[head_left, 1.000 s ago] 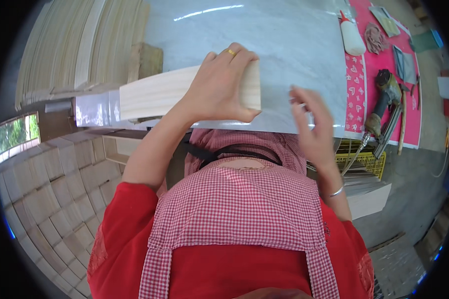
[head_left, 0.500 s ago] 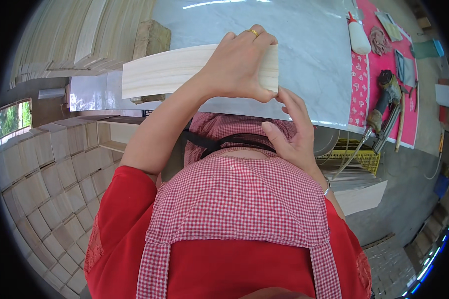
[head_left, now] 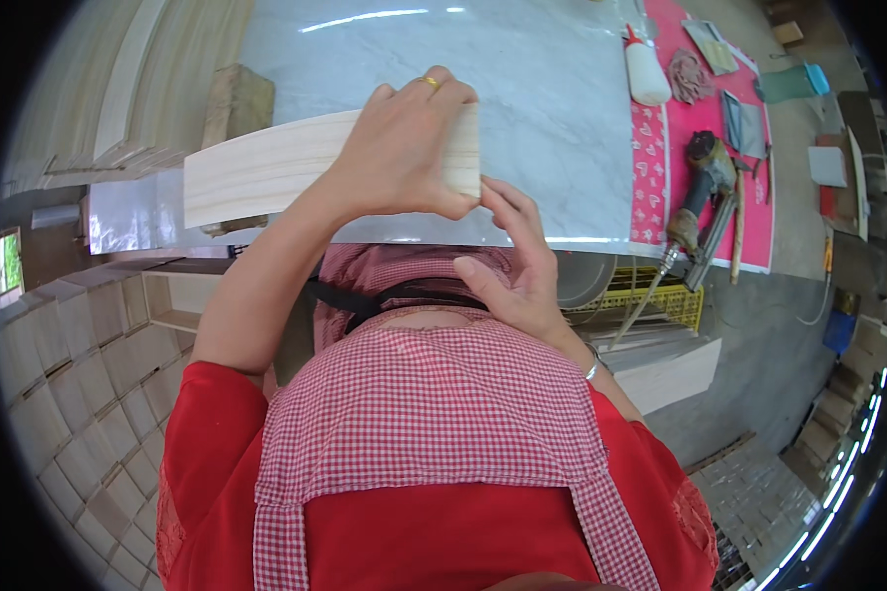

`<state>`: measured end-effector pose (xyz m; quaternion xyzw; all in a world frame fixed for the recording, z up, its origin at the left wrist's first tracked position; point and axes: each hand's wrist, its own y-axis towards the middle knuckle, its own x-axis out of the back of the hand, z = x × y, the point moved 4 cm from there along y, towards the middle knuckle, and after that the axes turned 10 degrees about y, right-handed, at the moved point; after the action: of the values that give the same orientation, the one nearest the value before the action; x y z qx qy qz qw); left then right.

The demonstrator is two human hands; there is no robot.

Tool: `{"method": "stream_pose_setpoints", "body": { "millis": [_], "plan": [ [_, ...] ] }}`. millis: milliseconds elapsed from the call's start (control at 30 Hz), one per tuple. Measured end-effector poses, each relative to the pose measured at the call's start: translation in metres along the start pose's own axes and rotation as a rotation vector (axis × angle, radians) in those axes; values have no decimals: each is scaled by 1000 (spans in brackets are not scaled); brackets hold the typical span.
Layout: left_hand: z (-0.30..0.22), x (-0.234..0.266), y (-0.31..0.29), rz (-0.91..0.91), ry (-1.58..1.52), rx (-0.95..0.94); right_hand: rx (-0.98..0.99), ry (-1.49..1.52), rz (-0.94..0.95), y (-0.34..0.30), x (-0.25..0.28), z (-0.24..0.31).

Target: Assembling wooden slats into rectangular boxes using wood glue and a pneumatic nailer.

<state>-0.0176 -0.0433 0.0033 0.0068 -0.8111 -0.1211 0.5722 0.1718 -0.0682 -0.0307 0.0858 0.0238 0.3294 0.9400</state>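
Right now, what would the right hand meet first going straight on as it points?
Probably the pale wooden board, at its near right corner by the left hand; whether the right hand already touches it is unclear.

The tabletop (head_left: 552, 158) offers passage between board (head_left: 256, 163) and bottle (head_left: 647, 74), but a wooden block (head_left: 238, 103) obstructs the left.

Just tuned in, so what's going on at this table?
The left hand spans a pale board near its right end, thumb at the near edge. The right hand has its fingertips at the near right corner, thumb apart; whether it touches is unclear. On the pink sheet to the right lie a power tool and a bottle.
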Motion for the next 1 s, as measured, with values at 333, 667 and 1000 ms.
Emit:
{"method": "stream_pose_setpoints", "body": {
  "millis": [333,667,1000],
  "plan": [
    [-1,-3,-3,13,6,32,108,-1173,-489,18,199,8],
    [0,-8,0,24,4,47,-558,-1274,-536,13,340,-72],
    [5,-9,-5,-27,80,-66,-613,-787,-163,41,251,27]
  ]
}}
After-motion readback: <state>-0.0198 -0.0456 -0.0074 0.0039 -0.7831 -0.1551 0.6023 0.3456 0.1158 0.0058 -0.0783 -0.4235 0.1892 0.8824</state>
